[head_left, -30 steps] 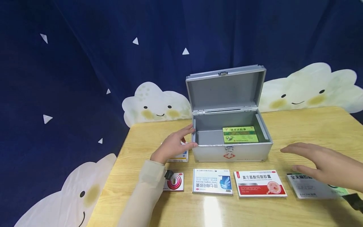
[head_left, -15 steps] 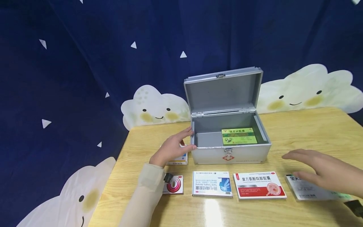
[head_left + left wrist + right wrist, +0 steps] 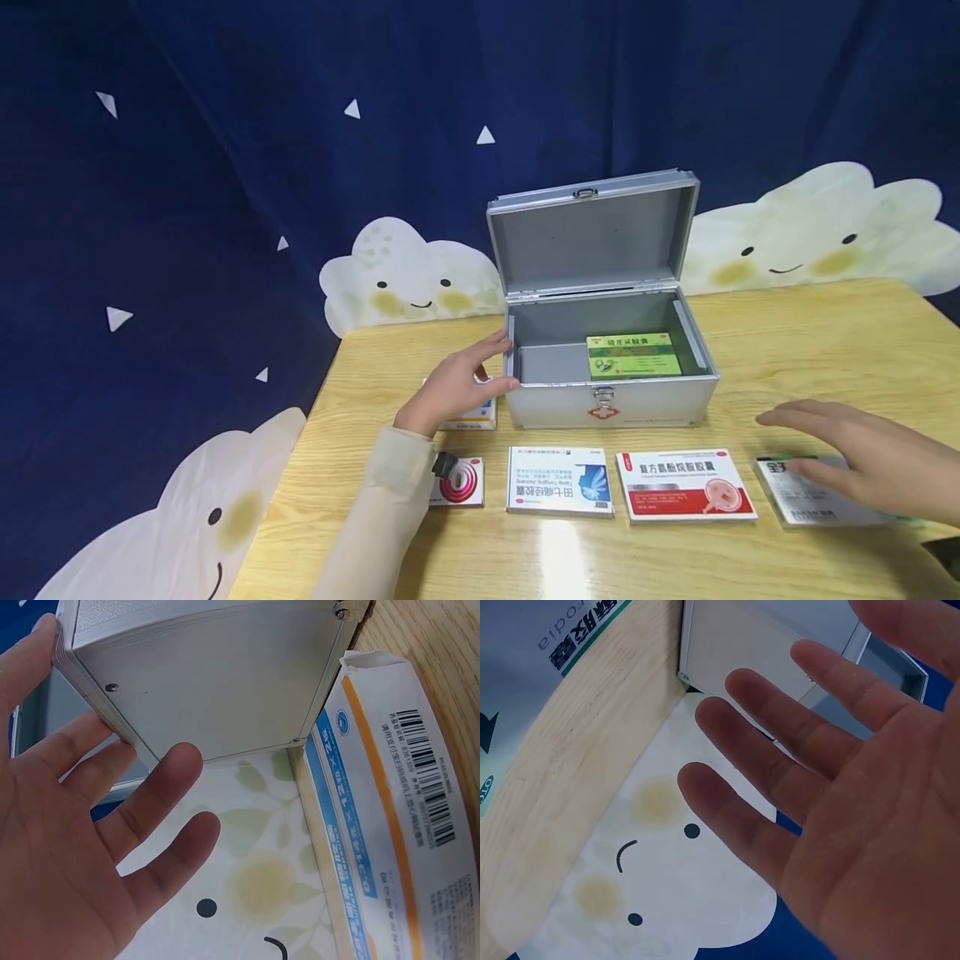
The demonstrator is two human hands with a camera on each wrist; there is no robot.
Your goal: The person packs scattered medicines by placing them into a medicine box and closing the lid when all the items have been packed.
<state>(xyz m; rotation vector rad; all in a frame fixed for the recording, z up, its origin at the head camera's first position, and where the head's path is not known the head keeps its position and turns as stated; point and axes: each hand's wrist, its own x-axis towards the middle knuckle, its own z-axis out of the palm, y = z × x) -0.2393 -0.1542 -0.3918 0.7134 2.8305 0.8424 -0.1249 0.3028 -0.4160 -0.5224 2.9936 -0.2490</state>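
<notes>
Silver and standing with its lid raised, the case (image 3: 555, 407) lies between the two hands: the left hand (image 3: 452, 387), fingers spread, touches its left rim, while the right hand (image 3: 862, 454), holding nothing, hangs apart from it, nearest a grey-white box (image 3: 813, 502) on the table (image 3: 817, 346). Inside, a green box (image 3: 633, 357) sits rightward, long axis running left to right.

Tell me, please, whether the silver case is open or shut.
Open: the silver case has its lid raised at the back, and a green medicine box shows inside it.
</notes>
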